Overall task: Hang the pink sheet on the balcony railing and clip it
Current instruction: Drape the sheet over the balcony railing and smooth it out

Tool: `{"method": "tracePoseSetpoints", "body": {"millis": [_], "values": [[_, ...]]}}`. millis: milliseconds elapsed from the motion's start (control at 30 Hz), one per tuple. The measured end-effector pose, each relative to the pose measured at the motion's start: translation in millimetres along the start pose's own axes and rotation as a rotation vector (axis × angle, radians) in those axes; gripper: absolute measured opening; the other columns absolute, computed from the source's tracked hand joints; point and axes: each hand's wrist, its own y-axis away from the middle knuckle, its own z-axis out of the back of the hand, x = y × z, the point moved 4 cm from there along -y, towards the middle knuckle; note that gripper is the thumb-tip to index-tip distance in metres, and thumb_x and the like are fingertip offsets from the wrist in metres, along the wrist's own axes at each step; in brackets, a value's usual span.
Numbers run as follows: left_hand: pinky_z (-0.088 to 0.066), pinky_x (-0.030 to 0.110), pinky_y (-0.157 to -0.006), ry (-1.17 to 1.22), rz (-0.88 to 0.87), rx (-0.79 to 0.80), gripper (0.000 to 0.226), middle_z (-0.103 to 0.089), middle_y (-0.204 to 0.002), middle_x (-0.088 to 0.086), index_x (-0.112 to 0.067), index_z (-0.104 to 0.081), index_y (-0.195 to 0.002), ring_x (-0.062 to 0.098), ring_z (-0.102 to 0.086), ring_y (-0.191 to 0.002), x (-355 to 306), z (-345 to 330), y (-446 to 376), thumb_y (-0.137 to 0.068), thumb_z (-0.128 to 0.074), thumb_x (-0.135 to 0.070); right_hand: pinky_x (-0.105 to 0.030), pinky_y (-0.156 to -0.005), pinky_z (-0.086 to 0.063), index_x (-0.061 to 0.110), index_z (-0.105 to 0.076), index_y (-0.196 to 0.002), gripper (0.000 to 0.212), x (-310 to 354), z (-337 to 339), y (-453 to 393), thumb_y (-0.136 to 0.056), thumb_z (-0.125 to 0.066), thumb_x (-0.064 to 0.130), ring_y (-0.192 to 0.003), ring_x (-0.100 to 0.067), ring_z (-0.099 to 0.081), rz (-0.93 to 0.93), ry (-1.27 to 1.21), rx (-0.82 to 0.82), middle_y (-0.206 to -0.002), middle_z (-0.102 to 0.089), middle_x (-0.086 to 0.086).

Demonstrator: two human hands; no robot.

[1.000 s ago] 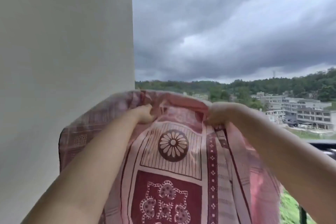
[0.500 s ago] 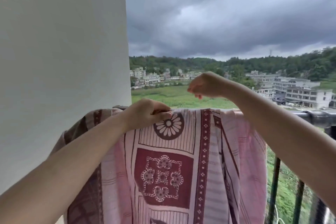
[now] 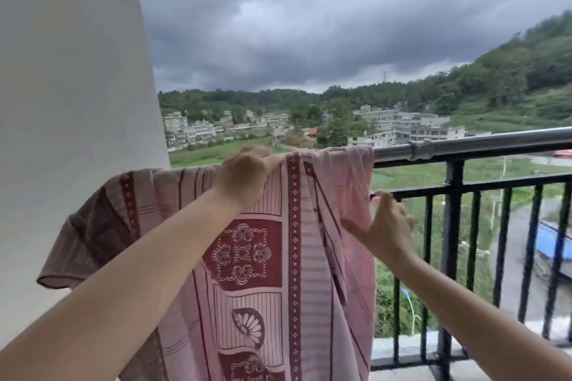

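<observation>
The pink sheet [image 3: 309, 257], printed with dark red flower panels, hangs over the steel top rail of the balcony railing [image 3: 470, 145], next to the white wall. My left hand [image 3: 244, 176] is shut on the sheet's top fold at the rail. My right hand [image 3: 383, 223] is lower, fingers apart, its fingertips lying against the sheet's right edge at the height of the black lower rail. A small orange-red thing [image 3: 375, 200] shows by my right thumb; I cannot tell what it is. The sheet's left end [image 3: 93, 226] droops loose beside the wall.
A white wall [image 3: 68, 102] closes the left side. Black vertical bars [image 3: 452, 257] run below the rail to the right. Beyond the railing lie fields, buildings, a wet road and a dark cloudy sky.
The sheet went from held up in both hands to draped over the rail. My right hand let go of the top and dropped to the sheet's right edge. My left hand stayed at the top.
</observation>
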Motion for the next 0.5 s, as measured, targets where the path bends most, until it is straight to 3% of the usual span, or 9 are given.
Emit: {"method": "tracePoseSetpoints", "body": {"millis": [100,167,200,267,333,400,433,500], "values": [[-0.052,0.039,-0.086,-0.079,0.034,0.019,0.039,-0.066,-0.099,0.015,-0.006,-0.059,-0.115,0.029,-0.058,-0.097,-13,1,-2,-0.085,-0.035,0.002,-0.04,-0.076,-0.056,0.001,-0.055,-0.107,0.039,-7,-33,19,-0.079,-0.065,0.025,-0.081,-0.024,-0.063,-0.182,-0.276,0.312,-0.1,-0.065,-0.013],[-0.052,0.037,-0.082,-0.169,0.056,0.06,0.027,-0.061,-0.085,0.013,-0.002,-0.061,-0.098,0.026,-0.057,-0.087,-21,7,-4,-0.089,-0.039,-0.014,-0.04,-0.073,-0.057,-0.003,-0.064,-0.086,0.013,-4,-31,28,-0.083,-0.059,0.009,-0.074,-0.025,-0.063,-0.237,-0.42,0.387,-0.087,-0.067,-0.015],[-0.051,0.037,-0.081,-0.207,0.073,0.08,0.031,-0.057,-0.083,0.012,-0.001,-0.06,-0.095,0.026,-0.055,-0.086,-26,10,-6,-0.092,-0.041,-0.026,-0.034,-0.063,-0.057,-0.002,-0.062,-0.073,0.015,-7,-22,26,-0.084,-0.056,0.006,-0.063,-0.022,-0.059,-0.231,-0.424,0.384,-0.074,-0.064,-0.012],[-0.049,0.037,-0.083,-0.266,0.1,0.134,0.052,-0.057,-0.095,0.014,-0.002,-0.054,-0.107,0.028,-0.055,-0.097,-37,7,-9,-0.089,-0.045,-0.049,-0.017,-0.043,-0.045,0.004,-0.053,-0.055,0.03,-14,7,14,-0.085,-0.052,0.003,-0.048,-0.014,-0.049,-0.179,-0.422,0.286,-0.056,-0.053,-0.003],[-0.05,0.037,-0.085,-0.265,0.098,0.152,0.073,-0.056,-0.112,0.016,-0.008,-0.034,-0.133,0.029,-0.056,-0.104,-50,-1,-15,-0.082,-0.047,-0.06,-0.01,-0.034,-0.036,0.013,-0.049,-0.047,0.038,-23,54,-8,-0.083,-0.054,0.002,-0.044,-0.013,-0.045,-0.09,-0.344,0.093,-0.048,-0.047,0.002],[-0.053,0.034,-0.08,-0.185,0.057,0.152,0.082,-0.055,-0.117,0.016,-0.019,-0.011,-0.144,0.028,-0.058,-0.101,-64,-12,-25,-0.082,-0.045,-0.06,-0.015,-0.04,-0.043,0.02,-0.049,-0.045,0.04,-31,101,-36,-0.077,-0.057,-0.002,-0.045,-0.016,-0.047,-0.039,-0.312,-0.088,-0.045,-0.046,0.003],[-0.053,0.032,-0.075,-0.159,0.047,0.16,0.078,-0.054,-0.119,0.015,-0.022,-0.008,-0.145,0.026,-0.059,-0.098,-71,-16,-33,-0.085,-0.043,-0.058,-0.025,-0.047,-0.052,0.019,-0.054,-0.048,0.036,-32,121,-52,-0.074,-0.057,-0.005,-0.048,-0.02,-0.051,-0.037,-0.32,-0.154,-0.047,-0.05,0.002],[-0.051,0.03,-0.07,-0.145,0.064,0.139,0.057,-0.057,-0.119,0.013,-0.019,-0.022,-0.142,0.025,-0.062,-0.097,-83,-21,-52,-0.093,-0.037,-0.044,-0.039,-0.065,-0.057,0.006,-0.065,-0.064,0.018,-29,152,-87,-0.073,-0.057,-0.008,-0.062,-0.025,-0.059,-0.004,-0.317,-0.244,-0.059,-0.06,-0.006]]}}
